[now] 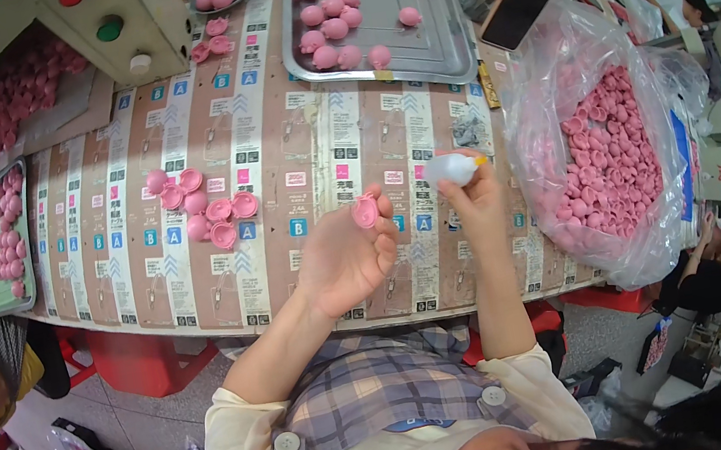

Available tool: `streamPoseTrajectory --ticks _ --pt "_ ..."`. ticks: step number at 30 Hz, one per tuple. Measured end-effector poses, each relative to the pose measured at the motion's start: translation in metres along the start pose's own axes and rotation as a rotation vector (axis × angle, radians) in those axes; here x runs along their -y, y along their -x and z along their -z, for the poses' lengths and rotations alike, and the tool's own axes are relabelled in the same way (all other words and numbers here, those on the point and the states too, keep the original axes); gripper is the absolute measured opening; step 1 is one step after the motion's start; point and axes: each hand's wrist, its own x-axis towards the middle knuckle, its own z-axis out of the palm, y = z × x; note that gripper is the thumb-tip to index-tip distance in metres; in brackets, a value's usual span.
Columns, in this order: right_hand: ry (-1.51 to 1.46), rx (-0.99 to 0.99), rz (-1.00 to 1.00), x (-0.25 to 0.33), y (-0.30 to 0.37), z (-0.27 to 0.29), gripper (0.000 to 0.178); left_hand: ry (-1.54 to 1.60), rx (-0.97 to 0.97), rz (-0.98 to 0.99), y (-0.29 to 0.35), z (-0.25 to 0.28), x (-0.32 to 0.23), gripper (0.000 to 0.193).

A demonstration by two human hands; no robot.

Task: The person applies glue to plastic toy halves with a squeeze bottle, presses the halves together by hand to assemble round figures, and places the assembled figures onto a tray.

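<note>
My left hand (pixel 340 264) is turned palm up over the table, its fingertips closed on a small pink hollow half-shell (pixel 365 214). To its right, my right hand (pixel 479 205) grips a white squeeze bottle (pixel 445 171) with a yellow tip; the bottle lies roughly sideways and its tip points right, away from the shell. Left of my hands sits a loose cluster of pink pieces, with round balls (pixel 197 203) and open half-shells (pixel 244 204) among them. The bottle and the shell are apart.
Ahead stands a metal tray (pixel 388 20) with several pink balls. A clear plastic bag (pixel 536 134) full of pink half-shells fills the right side, near a phone (pixel 518 6). At left are a green-bottomed tray (pixel 1 290) and a machine (pixel 123 45). Other people sit at both sides.
</note>
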Motion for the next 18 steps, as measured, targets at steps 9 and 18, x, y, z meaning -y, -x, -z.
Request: streamPoseTrajectory --ticks 9,18 --pt "0.349 -0.034 0.153 0.019 0.013 -0.001 0.053 -0.32 -0.014 -0.129 -0.001 0.014 0.001 0.041" --pt "0.387 -0.134 0.252 0.014 0.016 0.026 0.051 -1.729 0.509 -0.533 0.009 -0.003 0.009 0.033"
